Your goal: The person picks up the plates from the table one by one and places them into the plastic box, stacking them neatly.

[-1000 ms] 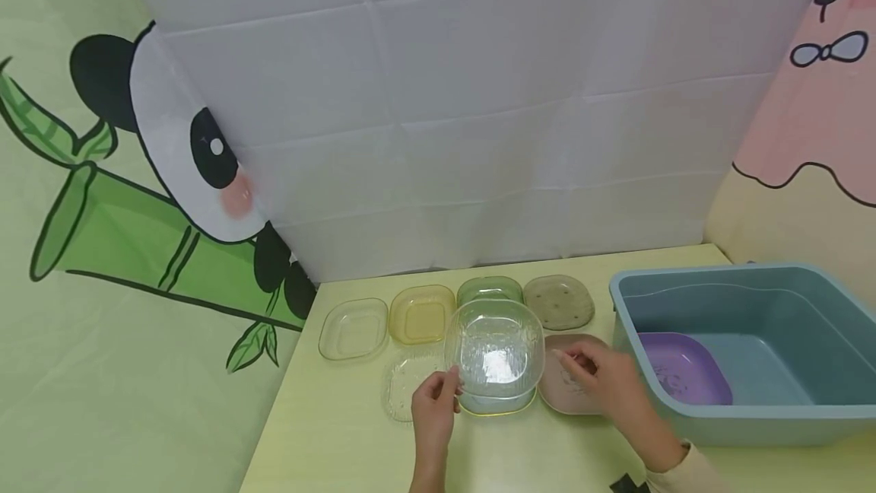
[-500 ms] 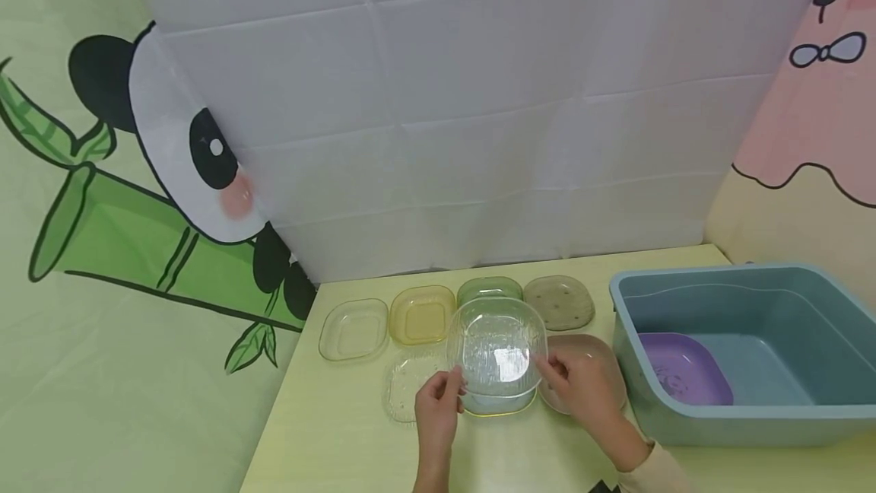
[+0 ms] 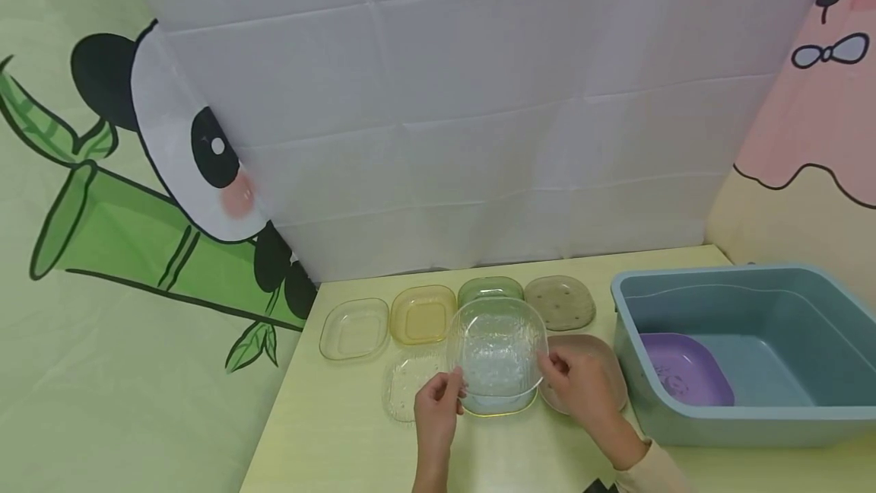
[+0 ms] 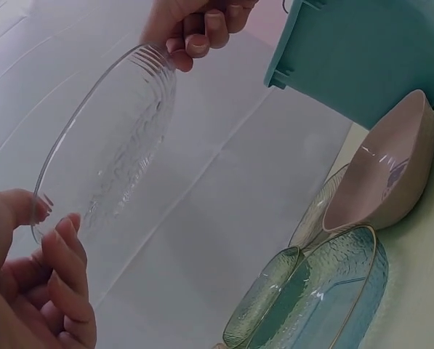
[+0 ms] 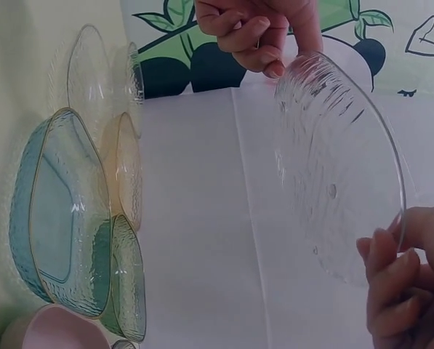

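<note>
A clear, textured plastic plate (image 3: 498, 345) is held up over the table, tilted, between both hands. My left hand (image 3: 438, 405) pinches its left edge between thumb and fingers. At the opposite edge, my right hand (image 3: 582, 386) pinches the rim, as the right wrist view also shows. Beneath the clear plate lies a blue plate (image 4: 340, 291) with a gold rim, mostly covered in the head view. A pinkish-brown plate (image 3: 602, 371) sits partly behind my right hand. Left of my left hand lies another clear plate (image 3: 404, 386).
A large blue-grey tub (image 3: 718, 413) stands on the right with a purple plate (image 3: 694, 364) inside. Along the back of the table lie a clear plate (image 3: 353, 329), a yellow plate (image 3: 423, 316), a green plate (image 3: 489, 287) and a greyish-brown plate (image 3: 560, 303). A white cloth hangs behind.
My right hand has moved left from over the pinkish-brown plate and now pinches the clear plate's right edge. My left hand keeps its grip, with the plate barely shifted.
</note>
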`<action>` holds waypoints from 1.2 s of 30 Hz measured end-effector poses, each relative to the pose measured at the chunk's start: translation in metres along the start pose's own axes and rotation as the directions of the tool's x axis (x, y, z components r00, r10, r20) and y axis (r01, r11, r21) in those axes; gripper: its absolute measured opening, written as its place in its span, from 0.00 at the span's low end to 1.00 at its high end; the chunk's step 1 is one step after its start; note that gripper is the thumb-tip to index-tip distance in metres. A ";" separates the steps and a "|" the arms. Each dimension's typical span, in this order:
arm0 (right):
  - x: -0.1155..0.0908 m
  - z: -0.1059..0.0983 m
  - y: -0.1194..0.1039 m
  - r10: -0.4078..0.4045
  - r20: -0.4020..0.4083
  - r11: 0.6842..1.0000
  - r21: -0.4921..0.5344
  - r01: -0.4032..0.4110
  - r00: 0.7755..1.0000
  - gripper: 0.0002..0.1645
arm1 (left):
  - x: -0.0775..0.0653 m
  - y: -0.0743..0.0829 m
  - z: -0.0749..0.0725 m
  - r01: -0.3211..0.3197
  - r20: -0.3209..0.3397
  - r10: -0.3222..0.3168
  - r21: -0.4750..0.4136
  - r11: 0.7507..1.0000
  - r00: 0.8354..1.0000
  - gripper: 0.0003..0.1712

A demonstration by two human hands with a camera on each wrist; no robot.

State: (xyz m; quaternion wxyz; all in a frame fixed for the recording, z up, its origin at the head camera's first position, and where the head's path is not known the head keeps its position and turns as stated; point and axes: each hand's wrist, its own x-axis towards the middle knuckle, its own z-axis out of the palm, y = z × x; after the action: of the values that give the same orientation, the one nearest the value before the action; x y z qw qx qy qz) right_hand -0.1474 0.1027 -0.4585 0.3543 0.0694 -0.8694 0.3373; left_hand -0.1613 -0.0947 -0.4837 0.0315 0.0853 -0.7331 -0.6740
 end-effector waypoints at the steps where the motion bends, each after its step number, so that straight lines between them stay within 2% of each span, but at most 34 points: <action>1: 0.001 0.000 0.001 -0.026 -0.035 1.000 -0.009 0.026 0.999 0.20 | -0.001 0.000 0.000 -0.003 0.007 0.003 0.006 1.000 1.000 0.17; 3: 0.004 0.000 0.002 -0.064 -0.097 0.998 -0.022 0.062 0.993 0.20 | -0.003 0.002 0.000 -0.016 0.024 0.016 0.020 1.000 1.000 0.16; 6: 0.007 -0.002 0.002 -0.051 -0.130 0.999 -0.015 0.050 0.990 0.19 | -0.009 0.013 0.001 -0.049 0.050 0.047 0.034 0.998 0.998 0.15; 10: 0.008 -0.006 0.001 0.026 -0.110 1.000 -0.008 -0.027 0.994 0.18 | -0.019 0.033 0.000 -0.080 0.087 0.077 0.035 0.996 0.993 0.15; 13: 0.009 -0.012 -0.001 0.128 -0.070 0.992 0.002 -0.128 0.989 0.15 | -0.022 0.038 -0.001 -0.093 0.102 0.089 0.036 0.995 0.991 0.15; 17: 0.013 -0.024 -0.001 0.207 -0.070 0.978 0.011 -0.207 0.976 0.14 | -0.020 0.035 -0.004 -0.111 0.094 0.106 0.058 0.992 0.990 0.15; 21: 0.017 -0.032 0.003 0.201 -0.117 0.979 -0.006 -0.203 0.973 0.15 | -0.017 0.033 -0.007 -0.116 0.087 0.110 0.069 0.991 0.990 0.13; 29: 0.022 -0.043 0.006 0.189 -0.126 0.982 0.000 -0.191 0.974 0.13 | -0.014 0.033 -0.012 -0.118 0.075 0.111 0.093 0.989 0.991 0.11; 36: 0.026 -0.056 0.016 0.215 -0.170 0.975 -0.025 -0.222 0.962 0.14 | -0.009 0.026 -0.023 -0.106 0.048 0.100 0.160 0.981 0.994 0.12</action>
State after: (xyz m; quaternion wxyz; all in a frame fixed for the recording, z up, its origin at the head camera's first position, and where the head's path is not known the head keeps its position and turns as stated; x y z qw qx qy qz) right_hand -0.1402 0.1538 -0.4204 0.3876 -0.0631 -0.8465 0.3596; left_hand -0.1510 -0.1140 -0.4547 0.0448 0.0363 -0.7893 -0.6113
